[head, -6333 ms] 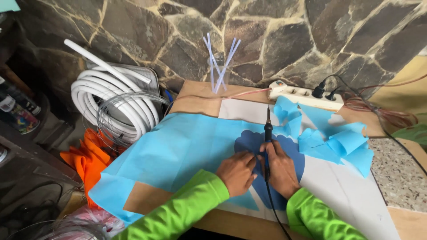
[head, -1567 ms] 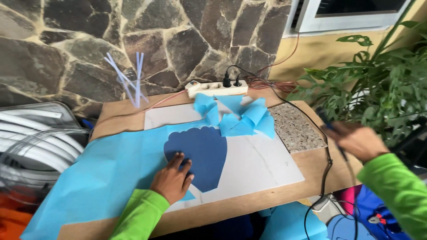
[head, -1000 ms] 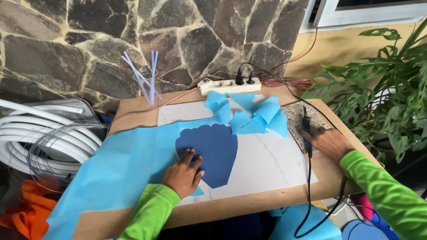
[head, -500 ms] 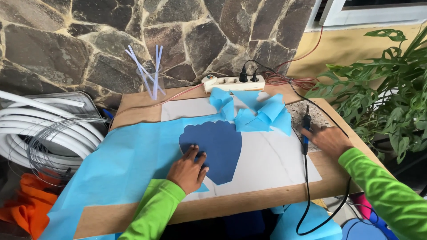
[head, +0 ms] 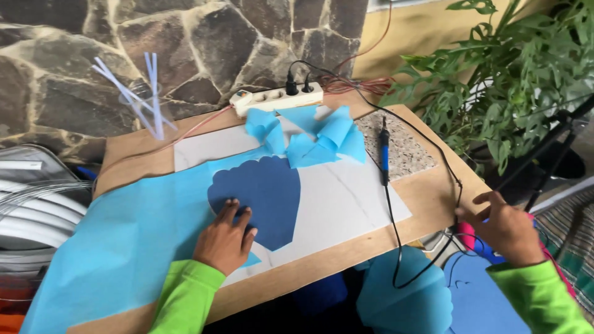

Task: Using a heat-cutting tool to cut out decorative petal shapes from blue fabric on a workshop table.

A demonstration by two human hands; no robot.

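My left hand (head: 224, 239) lies flat, fingers spread, on the lower left of a dark blue scalloped cut-out (head: 263, 193) that rests on a light blue sheet (head: 117, 235) over a white board (head: 337, 198). A corded pen-shaped tool (head: 384, 154) with a blue grip lies by itself on the speckled stone slab (head: 402, 148), tip pointing away from me. My right hand (head: 504, 227) is off the table's right edge, loosely curled near the tool's black cord (head: 455, 195) and something pink below; I cannot tell if it grips anything.
Crumpled light blue scraps (head: 309, 133) sit at the back by a white power strip (head: 275, 99). A clear cup of blue strips (head: 142, 102) stands back left. White hose coils (head: 31, 207) lie left, a leafy plant (head: 507, 80) right, blue sheets (head: 445, 297) below the table edge.
My right hand has let go of the corded tool, which now lies on the stone slab, and has dropped past the right table edge. My left hand stays on the cut-out.
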